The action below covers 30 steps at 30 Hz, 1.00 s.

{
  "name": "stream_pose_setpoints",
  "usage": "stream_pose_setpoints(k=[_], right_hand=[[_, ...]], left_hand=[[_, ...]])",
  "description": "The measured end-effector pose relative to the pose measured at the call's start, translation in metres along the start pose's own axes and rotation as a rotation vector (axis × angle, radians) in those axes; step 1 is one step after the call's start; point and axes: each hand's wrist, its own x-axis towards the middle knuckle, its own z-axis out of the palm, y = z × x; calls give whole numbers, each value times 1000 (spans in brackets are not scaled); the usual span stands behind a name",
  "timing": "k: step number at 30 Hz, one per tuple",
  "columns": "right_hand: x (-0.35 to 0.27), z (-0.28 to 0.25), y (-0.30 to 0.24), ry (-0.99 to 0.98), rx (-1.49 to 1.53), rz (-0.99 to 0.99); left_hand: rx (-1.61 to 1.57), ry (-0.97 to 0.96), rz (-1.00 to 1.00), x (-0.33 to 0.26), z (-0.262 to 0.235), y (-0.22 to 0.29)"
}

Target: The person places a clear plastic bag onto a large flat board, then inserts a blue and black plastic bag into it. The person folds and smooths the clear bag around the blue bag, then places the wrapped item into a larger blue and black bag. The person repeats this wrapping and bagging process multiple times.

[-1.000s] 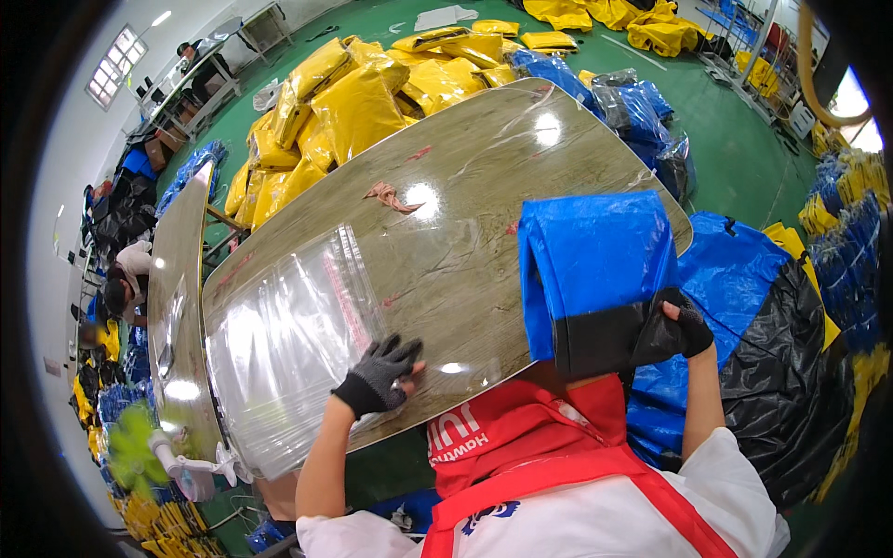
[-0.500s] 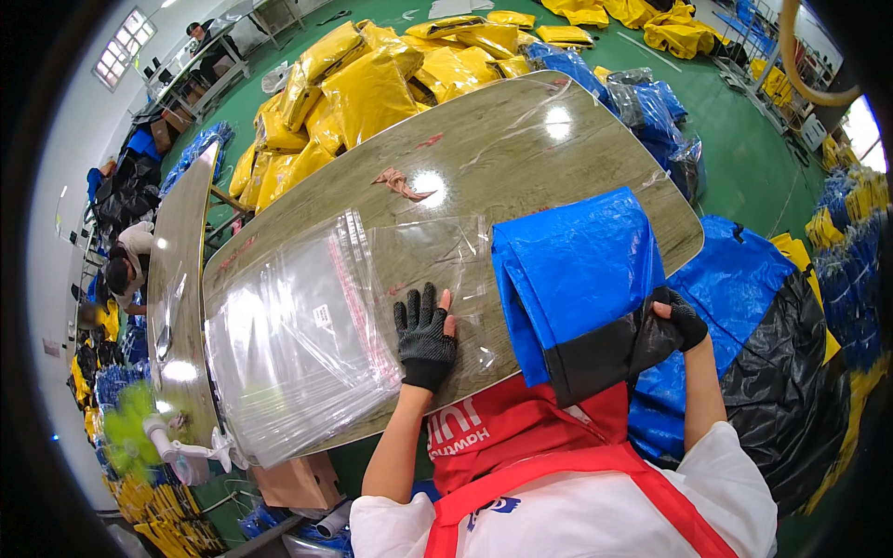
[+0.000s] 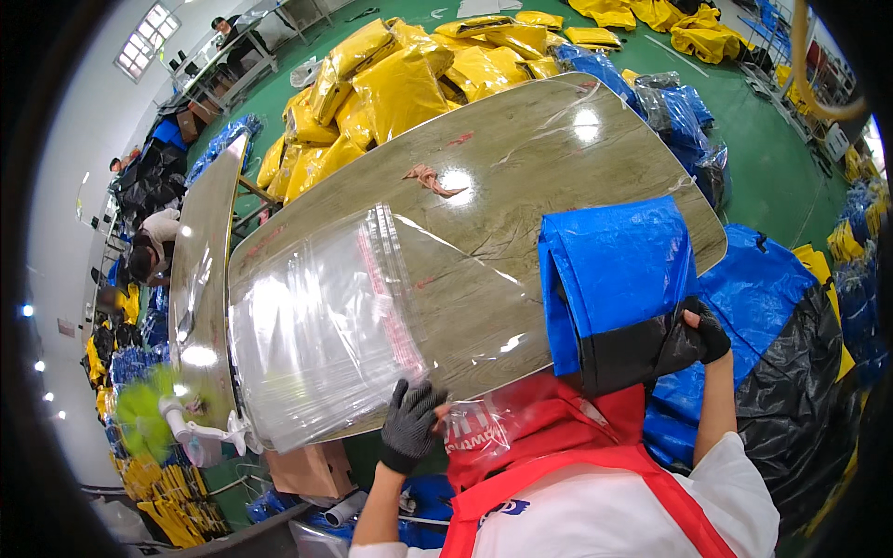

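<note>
My left hand (image 3: 412, 428), in a black fingerless-tipped glove, is at the near table edge with its fingers closed on the edge of a clear plastic bag (image 3: 465, 321). This loose bag spreads over the wood-patterned table (image 3: 521, 158), and its near part hangs over my red apron (image 3: 549, 414). Its fingertips are slightly blurred. On the right, my right hand (image 3: 707, 333), gloved alike, grips the black corner of a folded blue and black tarpaulin piece (image 3: 619, 270), which lies across the table's near right part. Left of the loose bag is a stack of clear bags (image 3: 312, 321).
A peach-coloured cloth scrap (image 3: 433, 179) lies on the table. Yellow packed bundles (image 3: 400, 93) are heaped behind it. More blue and black sheeting (image 3: 791, 316) spreads at my right. A green fan (image 3: 147, 414) stands left, near a cardboard box (image 3: 312, 470). Other people sit farther off.
My left hand has moved from lying flat on the loose bag toward me, pulling the bag's near edge over the table edge. My right hand keeps its hold on the tarpaulin piece.
</note>
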Motion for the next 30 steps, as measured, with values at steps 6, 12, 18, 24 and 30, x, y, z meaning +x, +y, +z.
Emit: stream_pose_setpoints(k=[6,12,18,24,30], right_hand=[[-5,-13,2,-25,19,-29],[-12,-22,13,100,72,-53],[-32,-24,14,72,45,-77],[-42,-23,15,85,-14,-61],[-2,9,-23,-157,-168,21]], left_hand=[[4,652,-594,-97,-164,-36],[413,377,141,115,-189,-91],[420,112,607,285,-57,-110],[434,395,414,288,-38,-58],[163,236,-281,163,42,41]])
